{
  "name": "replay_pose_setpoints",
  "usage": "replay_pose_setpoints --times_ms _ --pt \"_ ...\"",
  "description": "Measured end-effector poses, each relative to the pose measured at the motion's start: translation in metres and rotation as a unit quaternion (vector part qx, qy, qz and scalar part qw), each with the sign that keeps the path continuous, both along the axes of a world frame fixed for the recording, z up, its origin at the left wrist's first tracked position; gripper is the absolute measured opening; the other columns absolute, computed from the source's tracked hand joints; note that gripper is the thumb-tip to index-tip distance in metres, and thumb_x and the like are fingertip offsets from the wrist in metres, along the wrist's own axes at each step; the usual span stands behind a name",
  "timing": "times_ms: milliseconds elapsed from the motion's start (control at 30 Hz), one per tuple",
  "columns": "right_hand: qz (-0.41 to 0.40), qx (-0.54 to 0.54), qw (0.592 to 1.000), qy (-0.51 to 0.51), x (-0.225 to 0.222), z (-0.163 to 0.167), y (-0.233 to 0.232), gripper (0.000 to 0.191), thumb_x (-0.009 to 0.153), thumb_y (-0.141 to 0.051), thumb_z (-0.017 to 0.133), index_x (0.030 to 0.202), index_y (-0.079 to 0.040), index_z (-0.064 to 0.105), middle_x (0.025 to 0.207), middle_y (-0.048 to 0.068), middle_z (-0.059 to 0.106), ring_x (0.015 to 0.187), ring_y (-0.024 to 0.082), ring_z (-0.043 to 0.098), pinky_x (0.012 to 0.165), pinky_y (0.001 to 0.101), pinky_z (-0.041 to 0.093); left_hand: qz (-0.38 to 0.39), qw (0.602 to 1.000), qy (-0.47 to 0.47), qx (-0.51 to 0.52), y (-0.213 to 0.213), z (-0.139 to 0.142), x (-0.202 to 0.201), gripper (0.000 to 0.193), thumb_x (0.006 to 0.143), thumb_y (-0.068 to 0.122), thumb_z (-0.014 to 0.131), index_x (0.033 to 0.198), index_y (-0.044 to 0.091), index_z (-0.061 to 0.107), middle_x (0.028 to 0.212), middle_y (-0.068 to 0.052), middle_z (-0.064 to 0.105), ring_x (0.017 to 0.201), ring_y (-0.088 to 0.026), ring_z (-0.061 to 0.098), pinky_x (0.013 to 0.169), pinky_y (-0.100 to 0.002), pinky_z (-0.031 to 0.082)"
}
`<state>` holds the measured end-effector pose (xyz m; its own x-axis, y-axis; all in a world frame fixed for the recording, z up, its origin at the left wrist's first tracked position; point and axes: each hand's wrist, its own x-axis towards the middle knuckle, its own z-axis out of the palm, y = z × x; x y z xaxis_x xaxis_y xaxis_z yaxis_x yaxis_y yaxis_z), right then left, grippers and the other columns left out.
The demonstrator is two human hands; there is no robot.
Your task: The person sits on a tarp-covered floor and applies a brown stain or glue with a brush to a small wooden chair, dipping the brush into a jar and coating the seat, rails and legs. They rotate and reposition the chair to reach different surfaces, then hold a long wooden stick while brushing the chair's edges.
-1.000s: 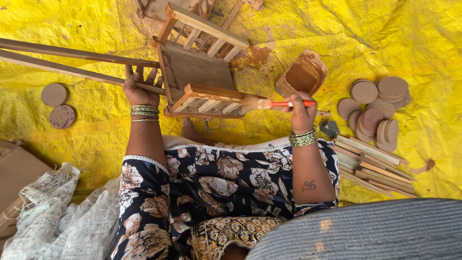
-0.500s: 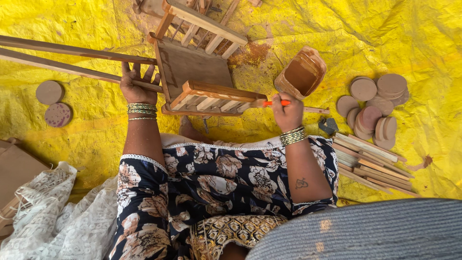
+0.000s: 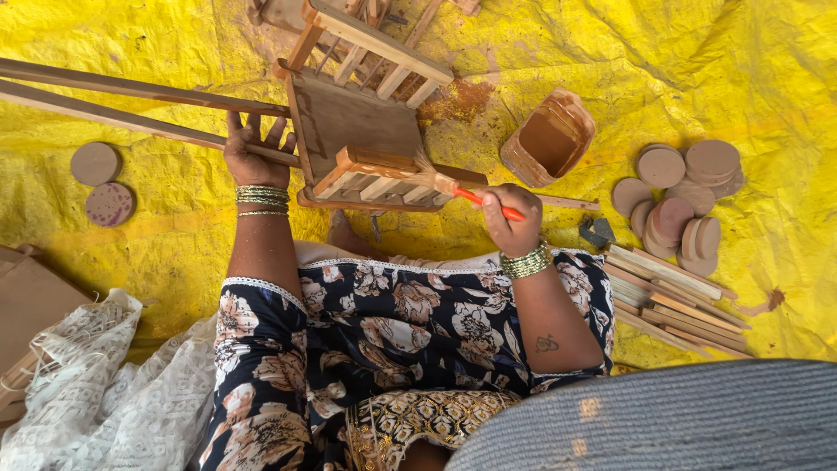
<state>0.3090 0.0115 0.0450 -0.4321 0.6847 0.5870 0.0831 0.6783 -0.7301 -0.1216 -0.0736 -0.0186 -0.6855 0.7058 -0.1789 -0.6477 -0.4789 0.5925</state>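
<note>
Head view, looking straight down: a small wooden cart frame [image 3: 366, 131] is laid on a yellow tarp [image 3: 741, 78], and stain is being brushed onto it. The right hand [image 3: 510, 218] is closed around the orange handle of a paintbrush [image 3: 453, 187], whose bristles are pressed against the near slatted rail of the frame. The left hand [image 3: 253, 157] is spread against the frame's left side, fingers curled over the nearer of two long wooden poles [image 3: 131, 87], so the piece is steadied rather than lifted.

The step in hand is judged to be the coating of the near rail; much of the flat panel already looks darker than the pale slats. For the next move, a reload of the brush would probably be called for from the brown-smeared tub [image 3: 549, 139] lying just right of the frame, or the stroke would be carried along the remaining slats while the frame is kept braced.

Counted: one brush, one tub, one frame, two poles. Two round wooden discs [image 3: 96, 163] are set apart at far left. A heap of discs [image 3: 680, 187] lies at right, roughly ten, though overlaps prevent an exact count. A stack of flat wooden strips [image 3: 680, 296] lies near right; their number cannot be told. White lace fabric [image 3: 96, 392] is bunched at near left.
</note>
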Motion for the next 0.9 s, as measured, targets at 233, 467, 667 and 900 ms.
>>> replay_pose_setpoints --times_ms 233,467,667,900 --pt "-0.055 0.104 0.983 -0.142 0.017 0.009 0.010 0.016 0.098 -0.015 0.068 0.090 -0.004 0.076 0.063 0.008 0.066 0.053 0.018 0.061 0.052 0.0327 0.048 0.002 1.000 0.010 0.007 0.003 0.000 0.000 0.079 0.085 0.021 0.053 0.161 0.027 0.031 0.150 -0.008 0.056 0.104 -0.030 0.072 0.083 -0.050 0.060" --pt "0.056 0.196 0.977 -0.066 0.004 -0.008 0.003 0.012 0.104 -0.021 0.064 0.100 -0.011 0.071 0.080 0.006 0.071 0.064 0.019 0.063 0.060 0.0356 0.049 0.006 1.000 0.009 -0.001 0.002 -0.001 0.002 0.079 0.085 0.022 0.053 0.160 0.027 0.030 0.153 -0.008 0.054 0.103 -0.029 0.072 0.083 -0.050 0.061" --pt "-0.071 0.172 0.945 -0.268 0.026 0.016 0.023 0.016 0.099 -0.023 0.068 0.089 -0.014 0.076 0.060 0.002 0.065 0.049 0.016 0.059 0.049 0.0322 0.046 -0.005 1.000 0.016 0.008 0.002 -0.001 0.001 0.080 0.085 0.023 0.054 0.161 0.027 0.031 0.152 -0.008 0.053 0.105 -0.028 0.072 0.084 -0.050 0.060" --pt "0.109 0.105 0.988 -0.001 0.015 0.034 -0.007 0.011 0.101 -0.020 0.068 0.103 -0.011 0.072 0.085 0.007 0.073 0.073 0.019 0.069 0.068 0.0319 0.055 0.007 1.000 0.006 0.004 0.002 -0.002 0.002 0.079 0.086 0.023 0.054 0.161 0.026 0.031 0.152 -0.009 0.055 0.103 -0.029 0.073 0.084 -0.050 0.060"
